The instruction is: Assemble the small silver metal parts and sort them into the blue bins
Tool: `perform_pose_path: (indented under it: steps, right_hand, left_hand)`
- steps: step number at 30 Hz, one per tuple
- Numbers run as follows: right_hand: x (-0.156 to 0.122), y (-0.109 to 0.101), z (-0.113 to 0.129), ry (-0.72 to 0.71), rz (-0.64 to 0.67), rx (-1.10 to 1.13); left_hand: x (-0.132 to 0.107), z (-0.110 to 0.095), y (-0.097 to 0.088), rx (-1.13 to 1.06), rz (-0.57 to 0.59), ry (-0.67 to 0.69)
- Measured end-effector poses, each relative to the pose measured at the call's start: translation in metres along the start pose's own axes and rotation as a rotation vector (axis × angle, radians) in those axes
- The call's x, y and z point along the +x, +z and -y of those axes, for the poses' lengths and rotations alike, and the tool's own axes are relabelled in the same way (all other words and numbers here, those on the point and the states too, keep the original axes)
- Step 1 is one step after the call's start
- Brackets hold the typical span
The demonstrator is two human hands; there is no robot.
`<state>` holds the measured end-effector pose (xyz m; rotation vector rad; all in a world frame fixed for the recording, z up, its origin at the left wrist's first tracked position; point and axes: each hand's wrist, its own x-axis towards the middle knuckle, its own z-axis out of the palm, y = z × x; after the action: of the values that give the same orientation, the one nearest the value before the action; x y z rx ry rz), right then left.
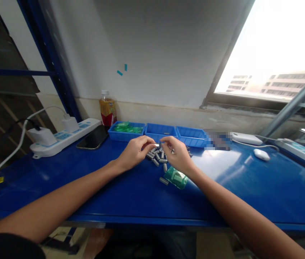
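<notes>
Both bare arms reach forward and inward, the left forearm slanting up from the lower left and the right forearm from the lower right, so that they draw together toward the middle. The left hand shows its back, its fingers curled over and the thumb pressed toward them in a pinch pointing right. Facing it with the fingertips of the two just beside each other, the right hand bends its fingers and pinches toward the left.
</notes>
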<state>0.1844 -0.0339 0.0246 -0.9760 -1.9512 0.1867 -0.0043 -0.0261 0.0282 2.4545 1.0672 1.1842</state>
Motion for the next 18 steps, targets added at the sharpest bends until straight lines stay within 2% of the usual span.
perform_pose_path:
  steps: [3, 5, 10, 15, 18]
  right_hand:
    - [-0.002, -0.002, 0.006, -0.129, 0.087, -0.072]
    - [-0.003, -0.003, 0.01, -0.165, 0.12, -0.109]
    - [-0.002, -0.002, 0.009, -0.114, 0.064, -0.131]
    - [0.0, 0.0, 0.003, -0.089, 0.056, -0.151]
    - [0.0, 0.001, 0.004, -0.095, 0.072, -0.147]
  left_hand:
    - [0.0, 0.0, 0.002, -0.06, 0.052, -0.052]
    - [-0.001, 0.0, 0.002, -0.08, 0.087, -0.061]
    - [-0.002, -0.003, 0.001, -0.087, 0.084, -0.07]
    - [-0.002, -0.003, -0.001, -0.024, 0.041, 0.078]
    - [-0.002, -0.003, -0.002, 0.035, 0.058, 0.094]
